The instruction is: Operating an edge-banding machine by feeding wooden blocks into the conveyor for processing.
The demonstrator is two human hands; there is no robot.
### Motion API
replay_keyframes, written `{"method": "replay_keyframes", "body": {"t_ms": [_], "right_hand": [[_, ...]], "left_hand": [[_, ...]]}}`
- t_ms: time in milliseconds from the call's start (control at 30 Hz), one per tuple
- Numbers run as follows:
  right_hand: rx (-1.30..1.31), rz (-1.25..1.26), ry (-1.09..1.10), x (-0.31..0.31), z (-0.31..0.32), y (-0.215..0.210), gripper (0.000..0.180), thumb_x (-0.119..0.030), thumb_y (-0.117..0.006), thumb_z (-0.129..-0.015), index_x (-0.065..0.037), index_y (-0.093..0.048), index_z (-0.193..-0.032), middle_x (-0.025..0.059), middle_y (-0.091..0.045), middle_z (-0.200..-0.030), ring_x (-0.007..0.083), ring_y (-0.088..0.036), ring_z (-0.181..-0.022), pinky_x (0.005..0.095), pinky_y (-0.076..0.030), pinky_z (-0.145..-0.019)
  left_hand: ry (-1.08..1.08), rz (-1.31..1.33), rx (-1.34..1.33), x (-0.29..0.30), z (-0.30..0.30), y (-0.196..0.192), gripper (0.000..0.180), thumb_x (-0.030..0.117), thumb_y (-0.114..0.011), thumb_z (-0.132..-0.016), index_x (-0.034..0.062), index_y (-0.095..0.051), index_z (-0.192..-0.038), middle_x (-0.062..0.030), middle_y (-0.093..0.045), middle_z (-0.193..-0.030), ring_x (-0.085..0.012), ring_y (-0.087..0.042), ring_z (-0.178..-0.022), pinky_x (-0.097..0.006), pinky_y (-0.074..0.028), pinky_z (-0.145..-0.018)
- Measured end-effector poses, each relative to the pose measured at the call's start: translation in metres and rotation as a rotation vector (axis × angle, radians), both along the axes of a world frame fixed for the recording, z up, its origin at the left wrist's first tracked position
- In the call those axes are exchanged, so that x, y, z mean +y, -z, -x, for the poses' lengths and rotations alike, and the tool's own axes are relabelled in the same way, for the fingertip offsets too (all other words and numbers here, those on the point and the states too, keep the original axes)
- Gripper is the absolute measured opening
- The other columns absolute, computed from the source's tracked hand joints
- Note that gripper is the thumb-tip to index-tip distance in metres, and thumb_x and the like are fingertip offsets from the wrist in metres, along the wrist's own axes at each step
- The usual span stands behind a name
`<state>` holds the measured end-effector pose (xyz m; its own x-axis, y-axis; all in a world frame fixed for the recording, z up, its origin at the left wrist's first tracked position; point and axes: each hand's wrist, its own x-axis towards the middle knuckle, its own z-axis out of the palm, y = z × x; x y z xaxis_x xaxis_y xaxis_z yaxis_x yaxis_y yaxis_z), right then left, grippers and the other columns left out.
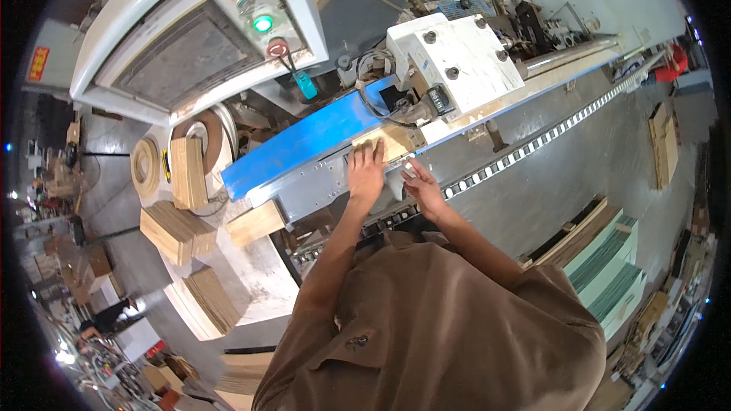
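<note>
My left hand (366, 173) lies with its fingers stretched out on a pale wooden board (396, 142). This board rests on the machine's metal bed, against the blue guard (304, 141) and below the white machine head (468, 65). Just right of it, my right hand (424, 189) is at the near edge of the bed, fingers bent together around a small whitish piece (409, 167) too small to make out. Another short wooden board (256, 223) sits at the left end of the bed.
A control cabinet (183, 53) with a green light stands at the back left. Stacks of wooden boards (171, 232) lie on a white table (263, 281) at left. A chain-like conveyor track (525, 148) runs along the near side. Green-edged stacked panels (605, 266) stand at right.
</note>
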<state>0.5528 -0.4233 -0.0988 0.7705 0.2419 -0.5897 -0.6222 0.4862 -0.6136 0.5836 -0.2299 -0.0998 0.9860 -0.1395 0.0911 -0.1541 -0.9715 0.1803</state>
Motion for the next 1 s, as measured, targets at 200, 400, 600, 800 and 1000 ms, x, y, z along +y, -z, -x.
{"method": "replay_keyframes", "body": {"t_ms": [200,400,600,800,1000], "right_hand": [[-0.606,1.167,-0.484,-0.047,0.006,0.010,0.040,-0.020,-0.069,-0.095,-0.018,-0.068,-0.135,0.0153,-0.073,-0.122,0.0339,-0.073,-0.096,0.0446,-0.057,-0.087],[-0.830,1.533,-0.579,-0.067,0.003,0.013,0.026,-0.030,-0.071,-0.093,-0.017,-0.076,-0.115,0.0104,-0.077,-0.112,0.0351,-0.073,-0.099,0.0458,-0.057,-0.086],[-0.757,1.566,-0.596,-0.055,0.001,0.010,0.024,-0.030,-0.071,-0.091,-0.018,-0.077,-0.112,0.0083,-0.077,-0.118,0.0329,-0.071,-0.107,0.0452,-0.056,-0.091],[-0.820,1.552,-0.627,-0.053,-0.001,0.018,0.026,-0.033,-0.070,-0.092,-0.017,-0.077,-0.111,0.0112,-0.076,-0.118,0.0356,-0.071,-0.108,0.0470,-0.055,-0.094],[-0.806,1.557,-0.667,-0.063,0.003,0.021,0.027,-0.037,-0.067,-0.093,-0.020,-0.076,-0.113,0.0093,-0.077,-0.110,0.0360,-0.072,-0.104,0.0486,-0.056,-0.089]], "left_hand": [[-0.046,0.108,-0.006,-0.026,-0.015,-0.001,0.059,0.035,-0.070,-0.096,0.0122,-0.057,-0.149,-0.0110,-0.054,-0.149,-0.0316,-0.049,-0.136,-0.053,-0.030,-0.122],[-0.042,0.412,0.060,0.063,0.039,-0.043,0.034,0.028,-0.069,-0.099,0.0076,-0.072,-0.125,-0.0153,-0.070,-0.124,-0.0368,-0.066,-0.115,-0.047,-0.053,-0.101],[-0.319,0.110,0.054,0.218,0.148,-0.070,0.075,0.034,-0.091,-0.076,0.0049,-0.062,-0.139,-0.0218,-0.063,-0.137,-0.0432,-0.058,-0.128,-0.050,-0.046,-0.110],[-0.497,-0.173,0.522,0.310,0.178,-0.061,0.124,0.022,-0.097,-0.068,0.0140,-0.024,-0.167,-0.0178,-0.035,-0.165,-0.0403,-0.039,-0.149,-0.051,-0.034,-0.124],[-0.348,-0.031,0.436,0.283,0.148,-0.062,0.091,0.029,-0.090,-0.069,0.0125,-0.052,-0.150,-0.0174,-0.050,-0.151,-0.0384,-0.049,-0.140,-0.047,-0.041,-0.119]]}}
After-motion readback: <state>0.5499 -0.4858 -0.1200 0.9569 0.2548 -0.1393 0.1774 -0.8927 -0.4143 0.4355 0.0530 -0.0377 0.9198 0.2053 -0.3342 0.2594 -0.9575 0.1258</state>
